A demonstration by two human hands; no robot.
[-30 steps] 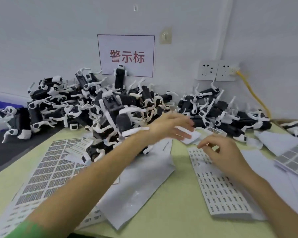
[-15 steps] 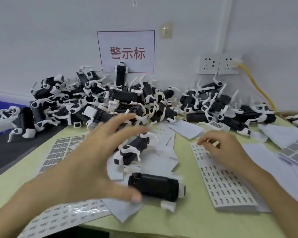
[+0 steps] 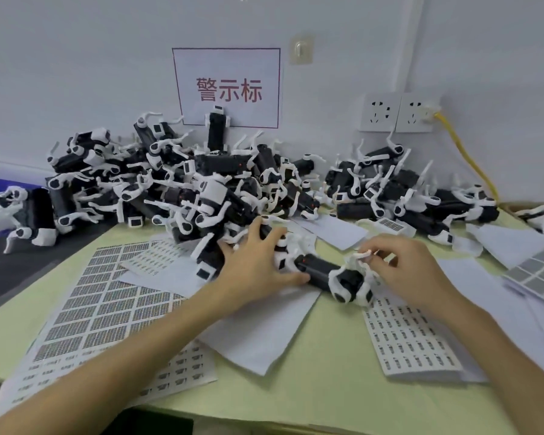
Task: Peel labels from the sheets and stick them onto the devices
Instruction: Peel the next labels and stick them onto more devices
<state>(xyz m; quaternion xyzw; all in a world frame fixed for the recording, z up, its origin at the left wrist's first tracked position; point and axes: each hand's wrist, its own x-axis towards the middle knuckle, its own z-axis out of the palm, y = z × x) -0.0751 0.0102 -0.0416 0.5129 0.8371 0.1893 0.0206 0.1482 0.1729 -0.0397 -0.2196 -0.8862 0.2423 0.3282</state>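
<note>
I am holding one black block-shaped device with white plastic legs at the centre of the pale green worktop, where it is lying on its side, partly over a blank white paper sheet. My left hand is gripping its 9 o'clock end, thumb against the black body and fingers curled over the far side. My right hand is working at the 3 o'clock end, pinching a small white piece. I cannot tell whether that is a peeled label or one of the device's legs.

As I am judging it, the job is nowhere near finished. The big heap of black-and-white devices is filling the worktop at 12 o'clock, and a second heap is sitting at 1 o'clock. From here I cannot tell which of them are carrying labels. The large sheet of dark printed labels at 8 o'clock is looking almost full. So is the sheet of small labels at 4 o'clock, just beside the device. A sheet of grey square labels is waiting at 3 o'clock.
</note>
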